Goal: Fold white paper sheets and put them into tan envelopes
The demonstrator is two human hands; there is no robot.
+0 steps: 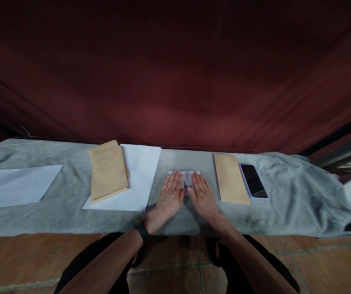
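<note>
Both palms lie flat on a small folded white paper (187,178) in the middle of the grey cloth. My left hand (172,192) covers its left part, fingers stretched out and pointing away from me. Over the right part rests my right hand (202,195), its fingers also straight. Between the two hands a strip of the paper shows, with a shadow on it; the rest is hidden beneath them. To the right of my right hand lies a brown envelope (231,179).
A phone (254,181) lies beside that envelope. On the left, several brown envelopes (107,171) are stacked on white sheets (141,175). Another white sheet (19,183) is at far left. The grey cloth (71,218) covers a narrow surface before a dark red wall (175,81).
</note>
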